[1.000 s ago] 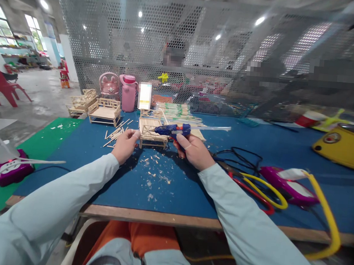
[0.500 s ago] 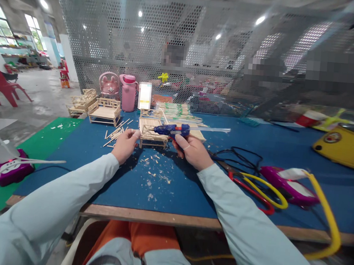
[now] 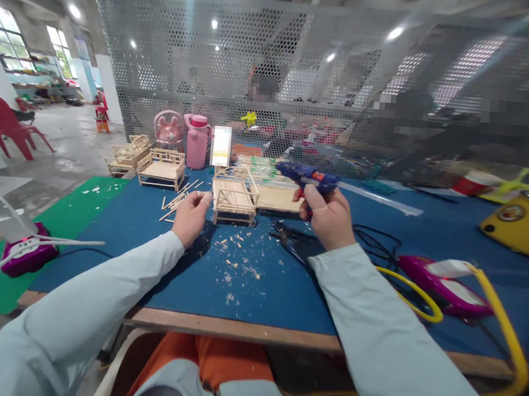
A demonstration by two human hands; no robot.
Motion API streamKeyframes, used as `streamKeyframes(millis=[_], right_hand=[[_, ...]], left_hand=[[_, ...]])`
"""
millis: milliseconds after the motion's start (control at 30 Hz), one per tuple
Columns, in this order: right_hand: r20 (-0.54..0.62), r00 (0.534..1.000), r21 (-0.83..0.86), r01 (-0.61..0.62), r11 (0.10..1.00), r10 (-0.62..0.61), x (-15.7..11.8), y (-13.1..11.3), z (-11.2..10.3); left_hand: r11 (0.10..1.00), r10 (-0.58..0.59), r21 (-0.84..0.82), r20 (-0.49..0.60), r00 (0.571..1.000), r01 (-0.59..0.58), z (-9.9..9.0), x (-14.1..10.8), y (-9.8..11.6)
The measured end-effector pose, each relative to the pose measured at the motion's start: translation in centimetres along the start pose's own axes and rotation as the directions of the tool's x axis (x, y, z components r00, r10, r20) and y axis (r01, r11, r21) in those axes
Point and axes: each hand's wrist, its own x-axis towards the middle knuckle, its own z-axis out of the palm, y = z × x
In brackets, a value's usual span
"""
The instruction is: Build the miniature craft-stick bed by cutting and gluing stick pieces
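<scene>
In my right hand (image 3: 333,219) is a blue hot glue gun (image 3: 309,177), its nozzle pointing left and a long clear glue stick (image 3: 383,198) sticking out of its back. My left hand (image 3: 192,217) is closed in a pinch, its fingertips right at the left side of a miniature wooden bed (image 3: 234,199). Whatever is between those fingers is hidden. The little bed stands upright on the blue table, with rails at its ends. Left of it lie several loose thin sticks (image 3: 179,200).
More miniature wooden furniture (image 3: 161,168) stands at the back left. Behind are a pink bottle (image 3: 196,144) and a perforated metal screen (image 3: 166,50). Pliers (image 3: 291,240), a yellow-handled tool (image 3: 421,302), black cable (image 3: 376,234) and a purple power strip (image 3: 445,288) lie on the right.
My right hand has carried the glue gun rightward and up, away from the miniature bed. My left hand stays beside the bed. The view has shifted slightly.
</scene>
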Motion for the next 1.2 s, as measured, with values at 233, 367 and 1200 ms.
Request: streamKeyframes(millis=[233, 367, 1200], right_hand=[[-0.019, 0.983, -0.724, -0.14, 0.676, 0.182, 5.0, 3.5, 0.8], [0.124, 0.974, -0.793, -0.019, 0.609, 0.192, 5.2, 4.9, 2.0], [0.23, 0.89, -0.207, 0.44, 0.874, -0.394, -2.4, -2.7, 7.8]], left_hand=[[0.998, 0.053, -0.02, 0.053, 0.997, -0.052, 0.4, -0.8, 0.6], [0.998, 0.063, -0.026, 0.081, 0.995, -0.061, 0.4, -0.8, 0.4], [0.999, 0.036, -0.03, 0.131, 0.991, -0.032, 1.4, -1.6, 0.4]])
